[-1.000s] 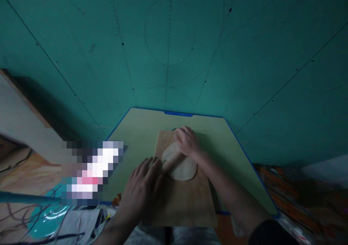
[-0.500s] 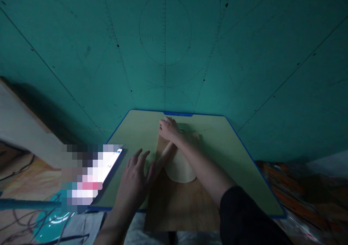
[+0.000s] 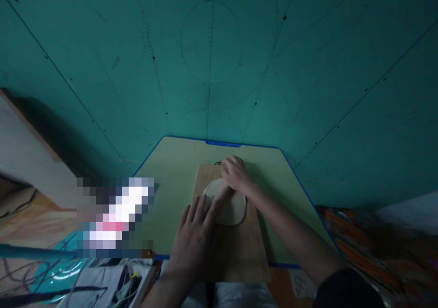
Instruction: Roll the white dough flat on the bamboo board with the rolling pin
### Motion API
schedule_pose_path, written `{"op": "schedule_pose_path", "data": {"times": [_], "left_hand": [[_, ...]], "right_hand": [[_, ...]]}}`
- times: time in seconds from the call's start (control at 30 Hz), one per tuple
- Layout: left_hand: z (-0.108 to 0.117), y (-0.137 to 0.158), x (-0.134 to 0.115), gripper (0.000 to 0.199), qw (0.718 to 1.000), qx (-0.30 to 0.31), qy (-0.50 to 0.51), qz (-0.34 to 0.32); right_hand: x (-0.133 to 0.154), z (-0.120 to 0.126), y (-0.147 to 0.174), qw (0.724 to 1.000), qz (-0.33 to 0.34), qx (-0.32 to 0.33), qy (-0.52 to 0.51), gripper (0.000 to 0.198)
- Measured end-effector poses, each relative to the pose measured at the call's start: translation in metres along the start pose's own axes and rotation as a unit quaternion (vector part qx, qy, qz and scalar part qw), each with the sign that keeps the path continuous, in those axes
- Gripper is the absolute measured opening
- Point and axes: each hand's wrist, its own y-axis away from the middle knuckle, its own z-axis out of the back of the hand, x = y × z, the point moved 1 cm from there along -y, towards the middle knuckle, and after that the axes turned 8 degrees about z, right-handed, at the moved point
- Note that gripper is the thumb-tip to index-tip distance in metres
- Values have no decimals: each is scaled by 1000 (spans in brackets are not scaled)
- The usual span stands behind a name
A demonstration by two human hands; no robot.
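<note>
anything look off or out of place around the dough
The wooden board juts past the near edge of the table, which looks slightly precarious. At left, a pixelated patch hides part of the scene. The dough shows no visible tear.

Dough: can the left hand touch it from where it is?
Probably yes: the left hand is right by the dough, whose near part lies uncovered by the pin.

Left hand (image 3: 194,235) and right hand (image 3: 236,173) both bare. One dark, near-black sleeve (image 3: 347,290) visible, on the right arm (image 3: 290,229), stopping well short of the hand. Legwear (image 3: 244,295) pale, greyish, its detail lost in the dim light.
</note>
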Motion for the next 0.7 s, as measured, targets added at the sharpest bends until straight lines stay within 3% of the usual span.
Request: {"op": "schedule_pose_path", "data": {"times": [0.17, 0.27, 0.4, 0.7], "left_hand": [[5, -11, 41, 47, 990, 36, -9, 136], [2, -14, 49, 53, 985, 44, -8, 164], [-9, -6, 28, 52, 995, 34, 19, 88], [-11, 11, -36, 73, 998, -13, -18, -65]], "right_hand": [[31, -8, -45, 1000, 4, 16, -3, 25], [42, -10, -59, 999, 23, 34, -1, 24], [33, -7, -47, 997, 34, 68, -1, 29], [-29, 10, 31, 994, -2, 102, -42, 48]]}}
